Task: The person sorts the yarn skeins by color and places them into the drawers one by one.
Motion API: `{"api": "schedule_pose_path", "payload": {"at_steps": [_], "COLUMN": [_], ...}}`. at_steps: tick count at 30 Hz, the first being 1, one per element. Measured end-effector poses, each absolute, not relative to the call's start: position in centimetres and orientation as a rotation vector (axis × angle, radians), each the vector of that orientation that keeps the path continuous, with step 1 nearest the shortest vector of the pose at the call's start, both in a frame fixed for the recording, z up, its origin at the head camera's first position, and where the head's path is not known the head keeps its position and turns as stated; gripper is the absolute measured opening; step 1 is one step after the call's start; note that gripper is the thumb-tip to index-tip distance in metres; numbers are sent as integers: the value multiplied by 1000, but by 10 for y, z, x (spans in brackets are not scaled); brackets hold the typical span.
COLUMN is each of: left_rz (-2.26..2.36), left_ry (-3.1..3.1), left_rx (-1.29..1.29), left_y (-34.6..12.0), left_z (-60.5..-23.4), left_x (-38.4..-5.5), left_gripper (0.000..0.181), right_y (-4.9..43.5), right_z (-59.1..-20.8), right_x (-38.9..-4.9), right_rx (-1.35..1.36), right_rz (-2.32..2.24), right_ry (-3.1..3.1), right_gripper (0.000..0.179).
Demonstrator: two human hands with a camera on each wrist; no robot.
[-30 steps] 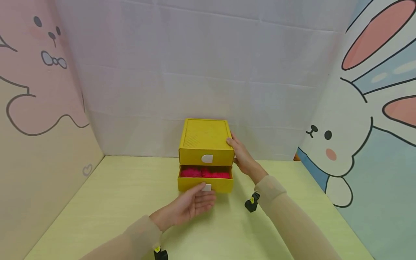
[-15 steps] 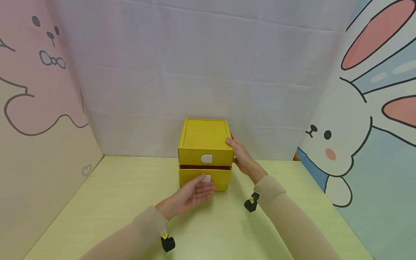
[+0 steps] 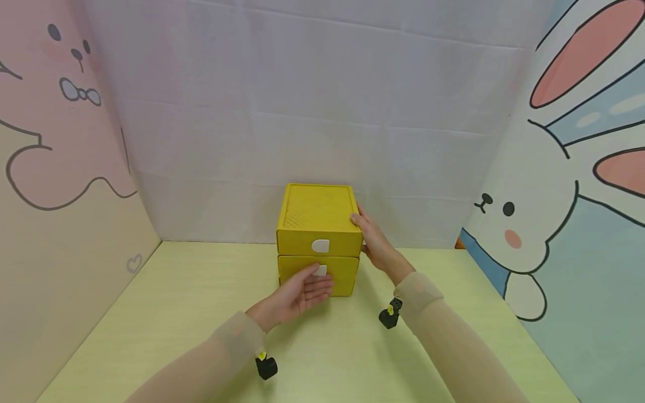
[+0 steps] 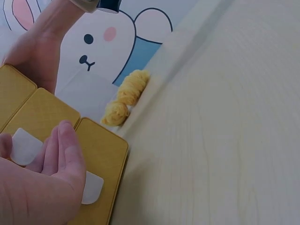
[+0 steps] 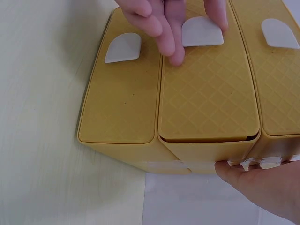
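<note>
A yellow drawer box (image 3: 318,208) stands on the table against the back wall. Three drawer fronts show in the right wrist view, each with a white handle. My left hand (image 3: 301,296) is at the middle drawer (image 5: 208,93), thumb and fingers on either side of its handle (image 5: 201,32). That drawer sits nearly flush, with a thin dark gap along one edge; its contents are hidden. My right hand (image 3: 377,243) grips the box's right side, thumb on the top edge. The lowest drawer (image 5: 119,98) is closed, its handle (image 4: 93,187) partly behind my left fingers.
Yellow fluffy yarn-like bundles (image 4: 132,87) lie beyond the box in the left wrist view. A white sheet (image 3: 312,101) hangs behind, and printed panels with a rabbit (image 3: 534,224) and a pink animal line the sides. Black wrist cameras (image 3: 266,368) hang below the sleeves.
The middle drawer, pulled out with fluffy pink things showing inside one second ago, has slid back in with my left hand at its handle. My right hand has stayed on the box.
</note>
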State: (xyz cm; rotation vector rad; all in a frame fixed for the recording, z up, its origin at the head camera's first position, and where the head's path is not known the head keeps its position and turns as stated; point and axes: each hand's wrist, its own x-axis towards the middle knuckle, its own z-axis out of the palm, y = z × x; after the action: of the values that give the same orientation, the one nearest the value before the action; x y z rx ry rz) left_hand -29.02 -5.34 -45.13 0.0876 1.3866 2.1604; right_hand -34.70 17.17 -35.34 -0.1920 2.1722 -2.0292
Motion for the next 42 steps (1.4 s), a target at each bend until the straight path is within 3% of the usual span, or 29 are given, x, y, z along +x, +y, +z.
{"api": "schedule_pose_path", "payload": {"at_steps": [24, 42], "left_rz": [2183, 1942], "left_ry": [1415, 1921], "left_rx": [70, 218], "left_y": [-49, -93], "left_z": [-449, -423], "left_x": [-292, -278], "left_gripper": [66, 66], "right_y": [175, 173], "right_z": [-354, -352], "right_x": [-347, -345], "right_rx": [-224, -214], "right_rz": [-2031, -2012], "right_ry": [2165, 2165], "right_gripper": [64, 66]}}
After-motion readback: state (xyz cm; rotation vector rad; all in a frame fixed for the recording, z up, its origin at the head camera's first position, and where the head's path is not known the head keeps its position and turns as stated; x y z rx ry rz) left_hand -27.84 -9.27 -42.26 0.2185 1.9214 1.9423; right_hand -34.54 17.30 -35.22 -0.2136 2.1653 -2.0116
